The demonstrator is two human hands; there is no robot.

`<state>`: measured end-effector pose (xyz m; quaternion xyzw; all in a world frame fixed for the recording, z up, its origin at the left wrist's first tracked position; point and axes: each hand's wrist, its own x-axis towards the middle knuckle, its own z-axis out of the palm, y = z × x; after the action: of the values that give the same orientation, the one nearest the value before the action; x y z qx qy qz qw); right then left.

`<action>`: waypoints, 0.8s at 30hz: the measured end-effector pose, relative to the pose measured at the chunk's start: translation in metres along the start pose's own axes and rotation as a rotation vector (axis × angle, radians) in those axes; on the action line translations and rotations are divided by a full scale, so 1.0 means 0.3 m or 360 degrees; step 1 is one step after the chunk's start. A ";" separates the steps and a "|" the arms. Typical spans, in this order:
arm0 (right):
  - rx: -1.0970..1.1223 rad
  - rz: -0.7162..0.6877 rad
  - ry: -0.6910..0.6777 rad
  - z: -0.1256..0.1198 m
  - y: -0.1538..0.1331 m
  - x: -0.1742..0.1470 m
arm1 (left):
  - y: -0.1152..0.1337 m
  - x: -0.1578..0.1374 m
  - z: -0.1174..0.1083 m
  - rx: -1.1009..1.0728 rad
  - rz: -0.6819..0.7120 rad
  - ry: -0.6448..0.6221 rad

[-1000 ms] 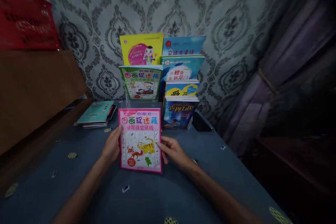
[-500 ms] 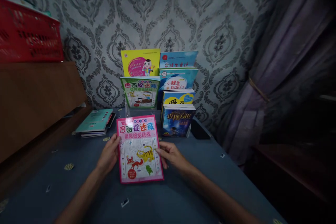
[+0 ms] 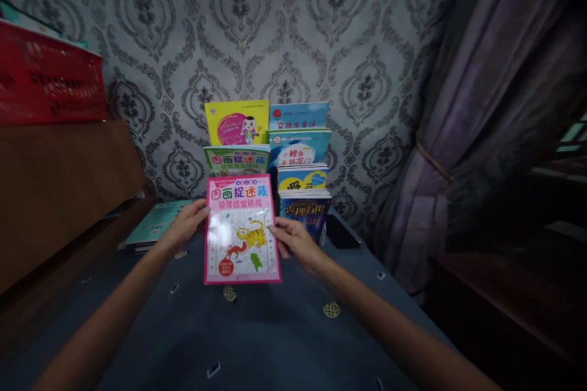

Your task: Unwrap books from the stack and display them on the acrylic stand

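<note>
A pink-bordered picture book (image 3: 243,232) with a tiger and a fox on its cover is held upright, tilted back, between both hands. My left hand (image 3: 189,220) pinches its left edge; my right hand (image 3: 296,241) grips the right edge, thumb on the cover. Just behind it stands a green-bordered book (image 3: 238,157), partly covered, and above that a yellow book (image 3: 238,122). To the right, a column of upright books includes a pale blue one (image 3: 300,115), a teal one (image 3: 302,146), a yellow-and-blue one (image 3: 302,178) and a dark blue one (image 3: 305,214).
A stack of teal books (image 3: 153,223) lies at the left, near a brown wooden box (image 3: 64,189) bearing a red basket (image 3: 50,76). A flat black object (image 3: 342,232) is right of the upright books. A purple curtain (image 3: 440,153) hangs at the right, beside the blue-covered table (image 3: 257,342).
Both hands have raised the pink book and moved it toward the upright books, so it now hides the lower part of the green one. The camera view has shifted slightly.
</note>
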<state>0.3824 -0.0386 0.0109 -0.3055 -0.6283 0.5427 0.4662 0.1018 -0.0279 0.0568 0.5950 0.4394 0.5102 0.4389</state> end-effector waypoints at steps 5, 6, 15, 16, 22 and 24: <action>0.0058 -0.0039 0.0047 -0.025 -0.058 0.078 | 0.067 0.077 0.014 -0.0010 0.0028 0.0036; 0.0056 -0.0051 0.0051 -0.032 -0.064 0.092 | 0.080 0.089 0.016 -0.0018 0.0029 0.0042; -0.0237 -0.0200 0.0115 -0.058 -0.167 0.242 | 0.184 0.227 -0.009 0.0058 0.0112 0.0137; -0.0301 -0.0201 0.0145 -0.059 -0.184 0.263 | 0.193 0.244 -0.012 0.0073 0.0120 0.0179; -0.0523 -0.0172 0.0305 -0.059 -0.251 0.382 | 0.243 0.326 -0.024 0.0101 0.0175 0.0283; -0.0596 -0.0182 0.0367 -0.059 -0.260 0.418 | 0.260 0.343 -0.024 0.0108 0.0244 0.0322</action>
<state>0.3606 0.0626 0.1177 -0.4106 -0.6770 0.3508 0.5000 0.1101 0.0547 0.1560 0.5869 0.4515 0.5845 0.3317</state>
